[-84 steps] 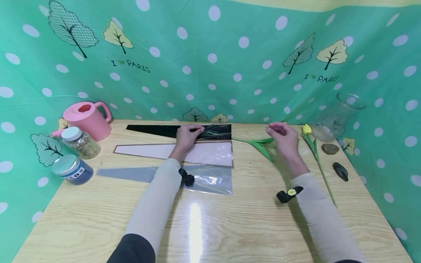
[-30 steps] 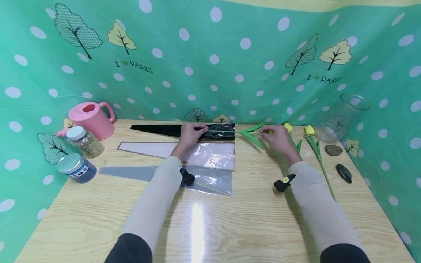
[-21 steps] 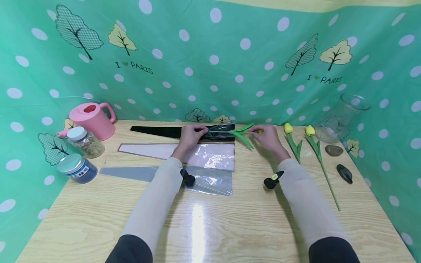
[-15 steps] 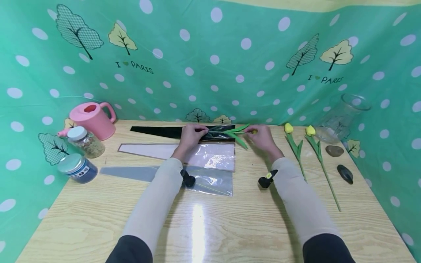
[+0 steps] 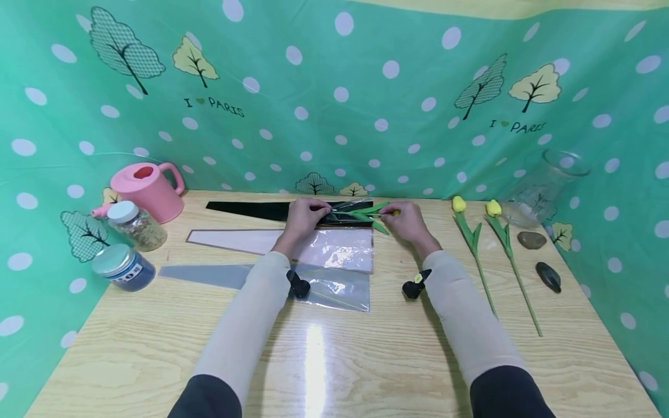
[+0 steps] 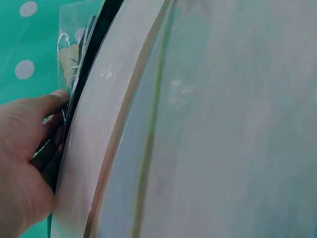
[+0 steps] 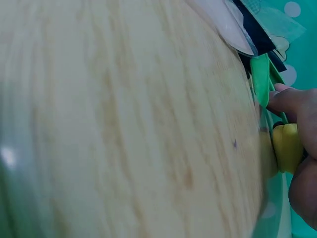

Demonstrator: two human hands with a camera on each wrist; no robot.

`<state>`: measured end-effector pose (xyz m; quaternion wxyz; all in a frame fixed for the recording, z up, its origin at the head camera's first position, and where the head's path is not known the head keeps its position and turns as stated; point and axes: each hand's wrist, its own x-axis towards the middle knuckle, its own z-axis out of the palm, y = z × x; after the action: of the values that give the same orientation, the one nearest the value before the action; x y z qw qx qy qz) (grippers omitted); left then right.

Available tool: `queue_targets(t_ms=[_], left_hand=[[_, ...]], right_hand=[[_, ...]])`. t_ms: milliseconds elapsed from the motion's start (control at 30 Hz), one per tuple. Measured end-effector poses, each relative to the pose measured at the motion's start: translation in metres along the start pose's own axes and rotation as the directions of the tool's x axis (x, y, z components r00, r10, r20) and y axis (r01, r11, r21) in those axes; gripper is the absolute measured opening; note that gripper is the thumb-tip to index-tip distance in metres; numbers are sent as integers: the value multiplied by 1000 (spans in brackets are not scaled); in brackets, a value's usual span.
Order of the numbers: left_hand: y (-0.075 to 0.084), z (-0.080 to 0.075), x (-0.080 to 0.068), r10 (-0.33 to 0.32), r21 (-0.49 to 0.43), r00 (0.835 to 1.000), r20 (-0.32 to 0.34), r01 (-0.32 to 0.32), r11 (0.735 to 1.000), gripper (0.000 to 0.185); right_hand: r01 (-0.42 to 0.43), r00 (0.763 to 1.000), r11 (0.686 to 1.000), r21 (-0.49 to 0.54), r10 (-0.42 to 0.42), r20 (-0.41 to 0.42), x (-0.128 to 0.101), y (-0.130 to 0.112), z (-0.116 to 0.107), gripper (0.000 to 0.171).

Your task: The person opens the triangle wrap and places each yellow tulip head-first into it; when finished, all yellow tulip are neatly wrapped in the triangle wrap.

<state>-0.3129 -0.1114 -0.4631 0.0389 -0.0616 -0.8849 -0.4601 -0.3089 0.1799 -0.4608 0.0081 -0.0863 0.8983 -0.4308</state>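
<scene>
Right hand pinches the yellow tulip; left hand grips the black sleeve mouth. I fear leaves snagging, crumpling film.

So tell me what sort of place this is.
Probably a small tabletop craft or flower-wrapping setup: a wooden table walled by dotted green cloth, with tapered wrapping sleeves, artificial tulips and a pink watering can.

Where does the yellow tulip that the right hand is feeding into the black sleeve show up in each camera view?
Head: the yellow artificial tulip lies at the table's far middle, in the right hand, leaves entering the black plastic sleeve.
Left wrist: tulip not in view; only the left hand on the sleeve edge.
Right wrist: yellow bud at the right edge, by the fingers.
Shared landmark: the black sleeve.
</scene>
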Motion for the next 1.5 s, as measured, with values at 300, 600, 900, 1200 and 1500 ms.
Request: queue_targets(t_ms=[300, 600, 900, 1200, 1500], left_hand=[[-2, -1, 0, -5, 15, 1000, -8, 5, 1000, 13], [-2, -1, -1, -15, 17, 1000, -8, 16, 1000, 13], [0, -1, -2, -11, 19, 1000, -5, 11, 1000, 14], [3, -3, -3, -14, 7, 1000, -8, 14, 1000, 14], [0, -2, -2, 14, 22, 999, -52, -13, 1000, 13]], right_hand=[[59, 997, 998, -28, -60, -52, -12, 10, -27, 25], [25, 999, 1000, -13, -25, -23, -21, 39, -46, 34], [34, 998, 999, 10, -33, -60, -20, 35, -41, 30], [28, 996, 998, 51, -24, -84, -10, 13, -26, 29], [-32, 998, 990, 140, 39, -48, 0, -5, -7, 31]])
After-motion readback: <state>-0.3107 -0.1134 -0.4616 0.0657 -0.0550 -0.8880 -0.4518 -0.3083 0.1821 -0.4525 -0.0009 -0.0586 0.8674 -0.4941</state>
